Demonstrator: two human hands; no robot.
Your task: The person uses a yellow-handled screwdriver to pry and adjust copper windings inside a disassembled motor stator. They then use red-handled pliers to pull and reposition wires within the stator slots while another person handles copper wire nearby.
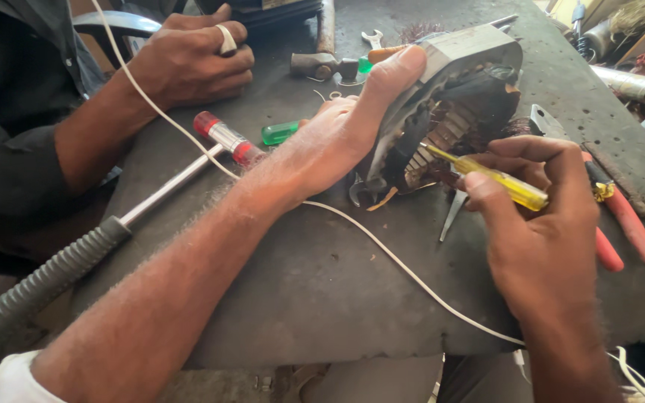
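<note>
The left hand (337,138) grips the motor part (457,97) on the worktop (322,283). The right hand (539,224) pinches a yellow screwdriver (498,181), tip in the windings.

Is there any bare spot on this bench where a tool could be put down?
Yes: the dark bench is bare near its front edge, between the two forearms, crossed only by the white cord. Around the motor stator it is crowded: the left hand, the right hand with its yellow screwdriver, red pliers and hammer.
</note>
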